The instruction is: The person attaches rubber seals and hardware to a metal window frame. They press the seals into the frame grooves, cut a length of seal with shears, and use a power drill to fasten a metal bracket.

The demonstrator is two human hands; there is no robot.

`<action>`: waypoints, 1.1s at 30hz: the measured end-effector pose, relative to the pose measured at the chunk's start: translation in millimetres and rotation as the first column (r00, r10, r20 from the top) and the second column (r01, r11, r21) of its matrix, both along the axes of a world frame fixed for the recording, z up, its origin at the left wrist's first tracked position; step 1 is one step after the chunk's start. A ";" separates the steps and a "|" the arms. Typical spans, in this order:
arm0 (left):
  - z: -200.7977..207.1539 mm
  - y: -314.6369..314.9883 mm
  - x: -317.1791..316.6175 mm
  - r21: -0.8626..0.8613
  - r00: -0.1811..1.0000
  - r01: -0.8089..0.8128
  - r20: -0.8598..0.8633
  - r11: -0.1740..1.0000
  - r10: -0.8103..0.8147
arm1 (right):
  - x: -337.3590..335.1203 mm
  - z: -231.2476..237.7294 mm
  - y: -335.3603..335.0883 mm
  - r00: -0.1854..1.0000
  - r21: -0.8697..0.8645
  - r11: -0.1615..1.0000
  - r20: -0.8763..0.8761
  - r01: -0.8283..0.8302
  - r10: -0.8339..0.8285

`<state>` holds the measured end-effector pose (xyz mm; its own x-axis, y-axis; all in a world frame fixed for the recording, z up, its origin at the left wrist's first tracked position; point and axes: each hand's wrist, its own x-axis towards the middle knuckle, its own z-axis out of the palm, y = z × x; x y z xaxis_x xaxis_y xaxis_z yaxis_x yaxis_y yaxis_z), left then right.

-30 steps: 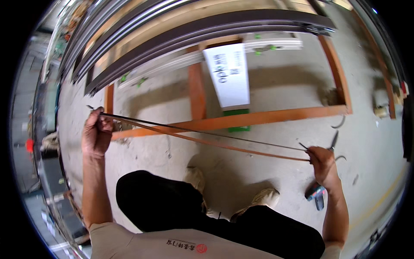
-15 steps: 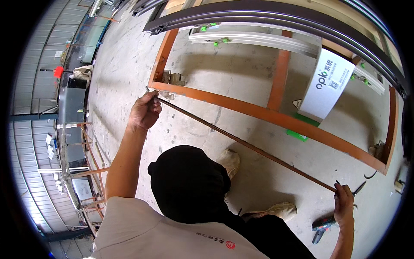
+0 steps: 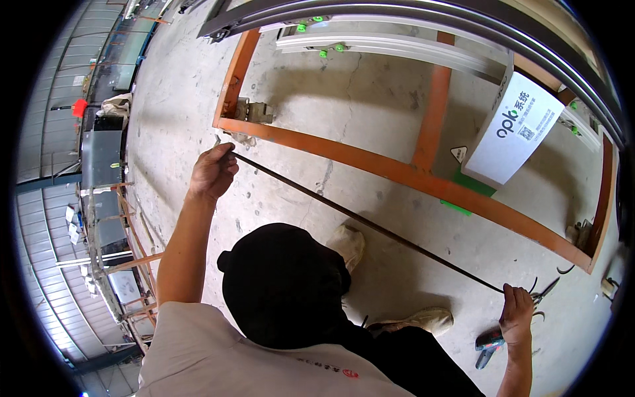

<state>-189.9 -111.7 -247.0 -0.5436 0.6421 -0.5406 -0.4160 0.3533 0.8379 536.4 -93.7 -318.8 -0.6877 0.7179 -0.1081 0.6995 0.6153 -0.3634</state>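
Observation:
A long, thin dark strip (image 3: pixel 360 219) stretches slantwise between my two hands above the concrete floor. My left hand (image 3: pixel 215 172) is closed around its far left end, beside the corner of an orange metal frame (image 3: pixel 331 152). At the near right end, the fingers of my right hand (image 3: pixel 516 312) pinch the strip. A dark, scissor-like tool (image 3: pixel 548 290) with curved pieces around it shows just beyond that hand. Whether the right hand touches any of these I cannot tell. Close to my right wrist, a power drill (image 3: pixel 488 345) lies on the floor.
Dark metal rails (image 3: pixel 397 14) and a pale rail with green fittings (image 3: pixel 390 58) cross above the orange frame. A white box (image 3: pixel 516 129) rests within it. My shoes (image 3: pixel 347 248) are below the strip. Racks and panels (image 3: pixel 104 159) stand along the left.
Both hands have shifted slightly left with the strip still between them. The strip now looks thinner and darker, as if turned. The view has also moved a little.

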 end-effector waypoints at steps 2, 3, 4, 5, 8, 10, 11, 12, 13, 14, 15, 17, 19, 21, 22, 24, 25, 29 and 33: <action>-16.1 -9.4 -15.4 -0.044 1.000 -0.029 -0.007 0.999 0.029 | 10.7 -14.4 -1.2 0.999 0.014 1.000 0.045 0.004 -0.004; -21.4 -8.0 -13.7 -0.089 0.999 -0.029 -0.018 0.996 0.028 | 19.2 -22.8 -2.7 0.998 0.011 1.000 0.055 0.021 -0.021; -29.9 -6.0 -13.9 -0.103 1.000 -0.021 -0.021 0.994 0.019 | 25.8 -29.2 -3.2 0.997 -0.003 0.999 0.071 0.034 -0.033; -41.9 -8.8 -16.4 -0.119 1.000 -0.018 -0.024 0.993 0.016 | 30.8 -35.0 -2.6 0.996 -0.019 0.999 0.085 0.041 -0.039; -81.4 -18.1 -35.2 -0.122 1.000 -0.031 -0.004 0.992 0.031 | 38.9 -49.4 -1.7 0.991 -0.071 0.990 0.066 0.118 -0.113; -102.7 -16.4 -43.2 -0.121 0.994 -0.104 0.000 0.987 0.105 | 48.0 -56.5 -0.9 0.980 -0.152 0.968 0.039 0.201 -0.197; -113.7 -15.0 -48.3 -0.117 0.996 -0.074 0.033 0.990 0.078 | 51.4 -58.4 0.1 0.970 -0.207 0.953 -0.053 0.223 -0.238; -123.4 -14.1 -51.8 -0.110 0.997 -0.060 0.035 0.992 0.064 | 56.6 -61.9 -0.6 0.934 -0.332 0.898 -0.104 0.290 -0.341; -132.9 -13.6 -55.3 -0.102 0.998 -0.047 0.035 0.994 0.051 | 62.9 -67.3 -3.1 0.885 -0.455 0.823 -0.140 0.341 -0.444; -140.7 -11.4 -56.0 -0.096 0.999 -0.032 0.039 0.995 0.036 | 66.2 -70.9 -6.5 0.823 -0.571 0.730 -0.158 0.376 -0.546; -147.1 -9.7 -57.5 -0.091 0.998 -0.029 0.045 0.995 0.034 | 65.9 -76.4 -11.2 0.698 -0.666 0.594 -0.150 0.452 -0.700; -157.4 -9.8 -58.8 -0.097 0.997 -0.050 0.046 0.994 0.054 | 60.6 -68.3 -10.7 0.523 -0.828 0.360 -0.096 0.430 -0.847; -166.1 -9.1 -60.0 -0.112 0.998 -0.047 0.046 0.993 0.052 | 53.0 -64.5 -8.1 0.395 -0.906 0.200 -0.040 0.373 -0.918; -174.3 -9.5 -65.7 -0.133 0.999 -0.020 0.047 0.991 0.026 | 59.5 -72.4 -12.9 0.378 -0.924 0.173 -0.035 0.340 -0.925; -178.6 -9.2 -68.9 -0.146 0.998 -0.017 0.062 0.989 0.026 | 63.4 -78.3 -15.8 0.370 -0.933 0.160 -0.031 0.323 -0.929; -186.1 -6.5 -72.2 -0.171 0.995 -0.011 0.092 0.985 0.027 | 64.3 -87.4 -20.2 0.270 -0.951 0.095 -0.012 0.295 -0.963; -189.4 -6.4 -73.8 -0.161 0.989 0.020 0.146 0.987 0.004 | 64.8 -91.0 -21.3 0.230 -0.955 0.061 0.008 0.290 -0.973; -198.3 3.1 -65.0 -0.131 0.981 0.094 0.183 0.987 -0.069 | 65.3 -102.1 -20.9 0.119 -0.963 -0.042 0.076 0.267 -0.990; -224.9 -4.6 -83.0 -0.112 0.990 0.073 0.132 0.991 -0.058 | 53.3 -101.0 -11.7 0.083 -0.964 -0.076 0.100 0.257 -0.992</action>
